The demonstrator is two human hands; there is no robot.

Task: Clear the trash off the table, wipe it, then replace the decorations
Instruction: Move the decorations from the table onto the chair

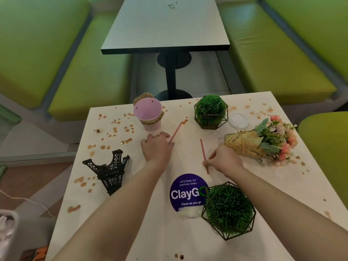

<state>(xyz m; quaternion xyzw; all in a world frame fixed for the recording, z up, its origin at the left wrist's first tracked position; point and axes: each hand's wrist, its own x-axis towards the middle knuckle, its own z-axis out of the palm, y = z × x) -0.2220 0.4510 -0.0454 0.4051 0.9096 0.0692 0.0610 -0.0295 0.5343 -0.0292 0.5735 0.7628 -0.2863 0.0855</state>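
Both hands down on the surface (pixel 244 247): left hand (pixel 157 147) curled over the near end of one red straw (pixel 176 131), right hand (pixel 223 160) pinching a second red straw (pixel 204 156) flat beside it. Thin, striped straws. White top, orange splatters (pixel 116 129) everywhere, green benches (pixel 273 72) behind.

Dim, greenish, soft indoor light; faint shadows, slight overall blur, strong wide-angle bending at the edges.
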